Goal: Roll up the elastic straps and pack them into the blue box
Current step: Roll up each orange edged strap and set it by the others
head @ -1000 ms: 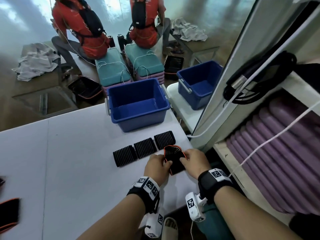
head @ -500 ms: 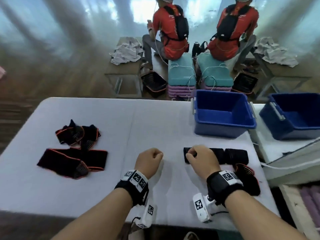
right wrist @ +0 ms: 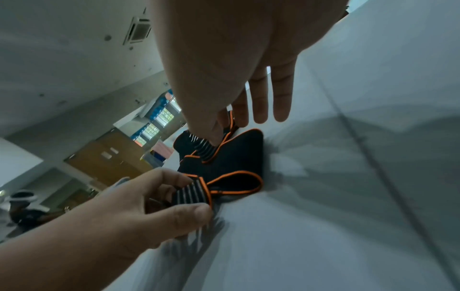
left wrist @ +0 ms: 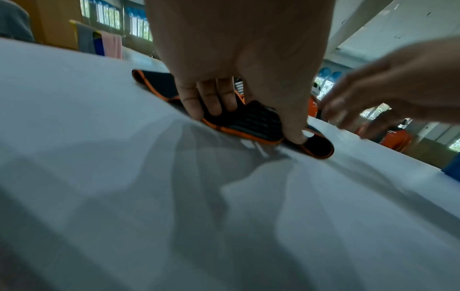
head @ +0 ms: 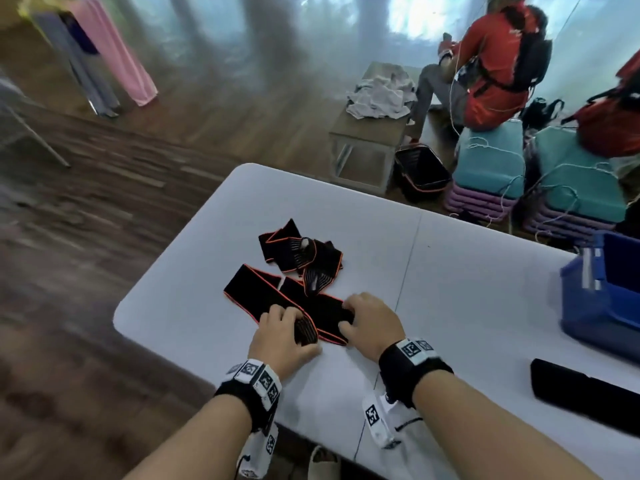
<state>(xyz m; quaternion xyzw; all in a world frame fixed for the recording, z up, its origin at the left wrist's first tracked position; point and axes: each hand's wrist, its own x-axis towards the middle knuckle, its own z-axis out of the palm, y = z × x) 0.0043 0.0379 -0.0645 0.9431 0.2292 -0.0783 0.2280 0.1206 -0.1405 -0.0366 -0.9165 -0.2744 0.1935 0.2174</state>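
While both hands meet at the near end of a flat elastic strap [head: 263,296] on the white table [head: 467,299], the left hand [head: 280,337] pinches its ribbed tab between thumb and fingers, and the right hand [head: 372,323] pinches the fabric just beside it. A tight, square first turn should keep the roll even. The blue box [head: 588,306] stands well apart, to the right.

Light: daylight glared from windows at upper right of the head view.
Shadows: soft, lower half of wrist views.
Blur: motion-smeared edges, bowed by distortion.
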